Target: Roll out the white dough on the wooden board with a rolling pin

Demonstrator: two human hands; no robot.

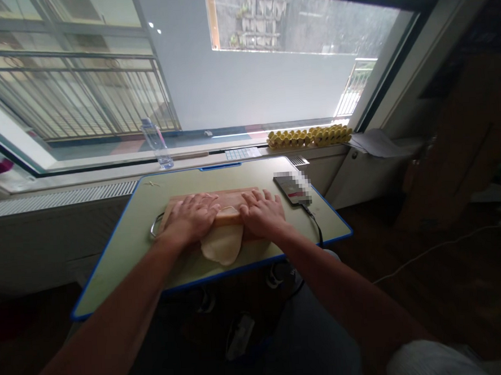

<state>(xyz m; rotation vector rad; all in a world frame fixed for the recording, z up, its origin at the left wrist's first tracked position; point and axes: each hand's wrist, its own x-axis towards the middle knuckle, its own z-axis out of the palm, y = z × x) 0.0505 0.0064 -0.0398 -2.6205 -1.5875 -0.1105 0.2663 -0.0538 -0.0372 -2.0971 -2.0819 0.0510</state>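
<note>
A wooden rolling pin (228,219) lies across a flat sheet of pale dough (223,247) on a wooden cutting board (234,197). My left hand (194,214) is laid over the pin's left part, and my right hand (262,211) covers its right part. Fingers of both hands reach forward over the pin, palms bearing down on it; its ends are hidden beneath them. Toward me, the dough hangs past the board's near edge. A metal handle (154,226) sticks out at the board's left side.
The board rests on a small blue-edged table (122,240). A phone (290,188) with a black cable lies at the right. On the windowsill stand a plastic bottle (158,143) and yellow egg trays (309,137). Small sticks (152,184) lie at the table's far left.
</note>
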